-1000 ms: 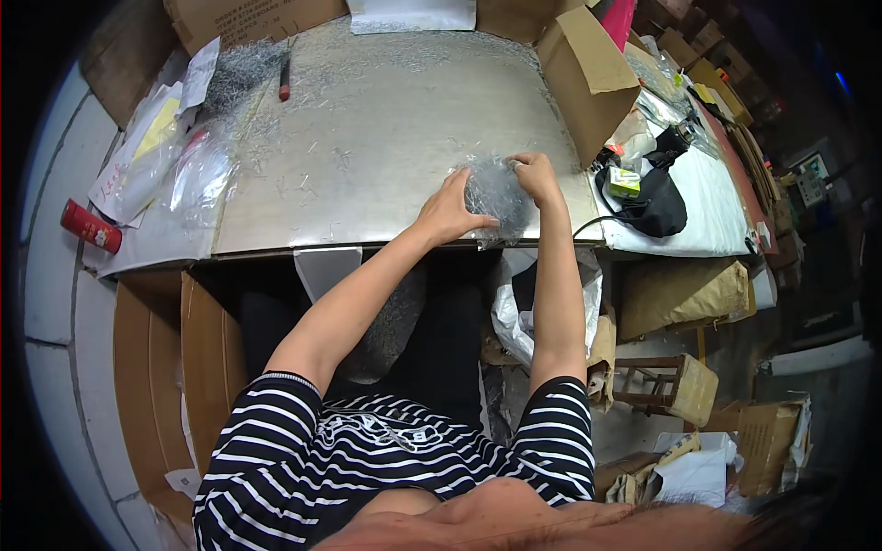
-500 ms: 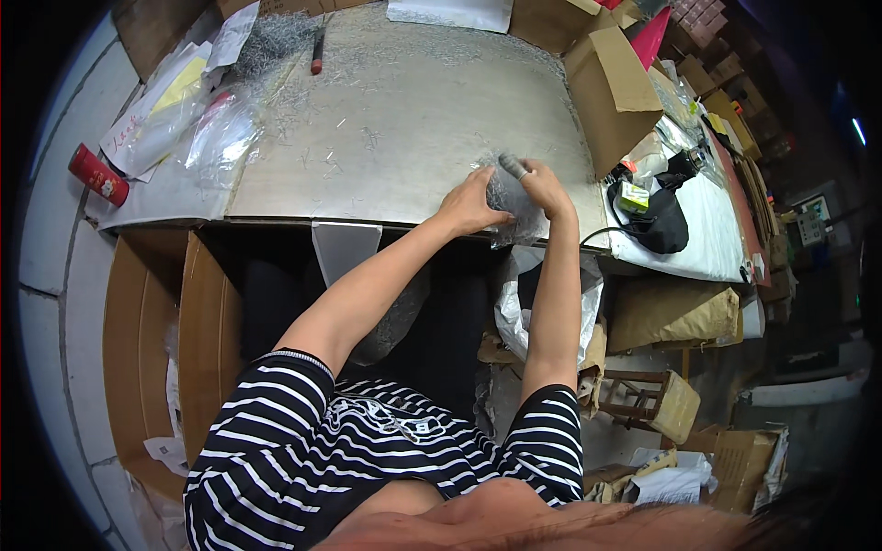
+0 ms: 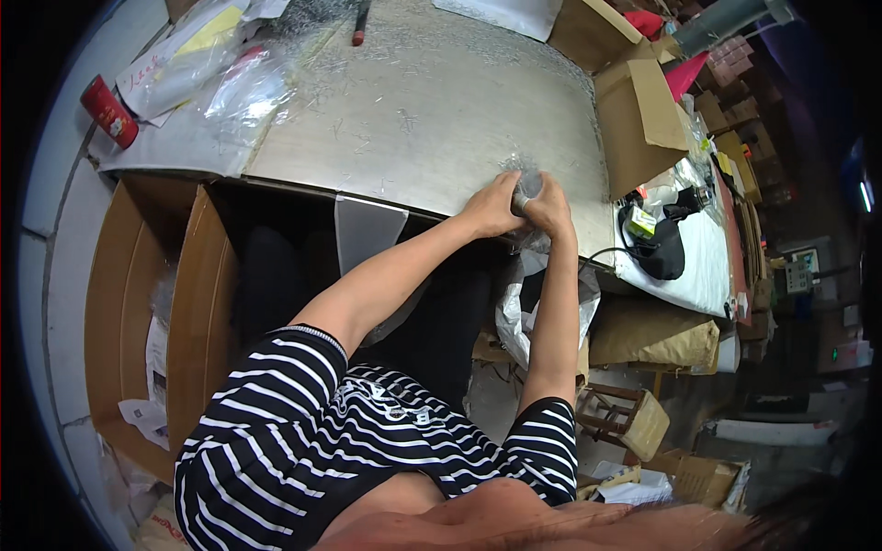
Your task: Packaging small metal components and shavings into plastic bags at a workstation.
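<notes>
At the table's near edge, a clear plastic bag (image 3: pixel 530 184) with grey contents sits between my two hands. Its contents are too small to make out, and the fingers cover much of it. My left hand (image 3: pixel 492 208) is closed against the bag's left side. My right hand (image 3: pixel 549 209) wraps round the right side, its thumb close to the left hand's fingers. Part of the bag hangs below the hands, past the edge. Thin metal pieces (image 3: pixel 404 119) lie scattered over the metal tabletop (image 3: pixel 367 151).
An open cardboard box (image 3: pixel 640 138) stands right of the hands. A red can (image 3: pixel 109 112) and plastic wrapping (image 3: pixel 248 87) lie at left. A red-tipped tool (image 3: pixel 359 32) rests farther back. Under the edge hang a white bag (image 3: pixel 514 317) and, leftward, an open carton (image 3: pixel 138 312).
My hands have drawn together and closed more tightly round the bag; before, they were farther apart with more of it showing. The whole view has shifted and tilted slightly.
</notes>
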Tool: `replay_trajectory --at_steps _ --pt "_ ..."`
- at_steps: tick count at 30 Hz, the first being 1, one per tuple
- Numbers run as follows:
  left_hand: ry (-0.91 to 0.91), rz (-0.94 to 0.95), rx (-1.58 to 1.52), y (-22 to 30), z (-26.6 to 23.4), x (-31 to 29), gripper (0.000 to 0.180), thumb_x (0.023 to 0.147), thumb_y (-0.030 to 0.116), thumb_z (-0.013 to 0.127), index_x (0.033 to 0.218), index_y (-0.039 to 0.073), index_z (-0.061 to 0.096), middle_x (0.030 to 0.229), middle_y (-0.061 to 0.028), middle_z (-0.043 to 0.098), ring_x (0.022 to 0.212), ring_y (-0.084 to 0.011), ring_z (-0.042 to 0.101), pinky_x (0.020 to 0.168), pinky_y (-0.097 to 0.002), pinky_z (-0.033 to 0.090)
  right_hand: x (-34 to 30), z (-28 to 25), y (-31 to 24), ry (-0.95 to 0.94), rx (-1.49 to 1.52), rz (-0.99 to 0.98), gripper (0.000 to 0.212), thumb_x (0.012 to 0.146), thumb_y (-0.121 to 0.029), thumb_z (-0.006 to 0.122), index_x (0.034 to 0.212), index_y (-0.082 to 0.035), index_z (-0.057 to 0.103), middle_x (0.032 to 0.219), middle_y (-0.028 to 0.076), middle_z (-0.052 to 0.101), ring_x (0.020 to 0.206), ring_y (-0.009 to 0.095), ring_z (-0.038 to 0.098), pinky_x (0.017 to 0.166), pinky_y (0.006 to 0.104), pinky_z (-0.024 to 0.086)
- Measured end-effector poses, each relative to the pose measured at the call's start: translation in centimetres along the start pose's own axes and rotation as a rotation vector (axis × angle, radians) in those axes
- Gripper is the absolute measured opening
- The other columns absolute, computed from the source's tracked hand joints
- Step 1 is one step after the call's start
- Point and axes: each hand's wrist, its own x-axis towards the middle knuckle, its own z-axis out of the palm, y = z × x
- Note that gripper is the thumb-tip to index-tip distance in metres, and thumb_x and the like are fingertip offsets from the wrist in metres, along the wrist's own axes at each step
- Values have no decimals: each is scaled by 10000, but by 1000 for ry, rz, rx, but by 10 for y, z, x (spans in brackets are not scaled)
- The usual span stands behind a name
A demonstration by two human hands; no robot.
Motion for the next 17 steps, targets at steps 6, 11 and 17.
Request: replay_trajectory --at_steps 6,11,17 --pt "210 240 -137 -26 -7 -8 552 612 132 704 1094 -38 498 1075 -282 563 1053 -451 531 904 -467 441 7 37 0 114 -69 -119 254 660 -143 606 829 46 622 793 277 638 801 451 633 703 475 493" --pt "153 64 -151 -40 -36 -33 732 644 159 740 1286 -39 448 1280 -273 491 1215 -420 470 1040 -429 382 2 50 -42 -61 -6 -163 246 600 -132 613 783 33 608 750 251 649 701 408 636 665 464 497" --pt "414 -137 -11 -48 -193 -118 913 638 77 749 1426 -4 296 1506 -245 240 1252 -416 456 1020 -432 414 -11 105 -222 -108 266 -386 327 706 -164 729 912 65 620 814 181 680 757 253 655 681 381 509"
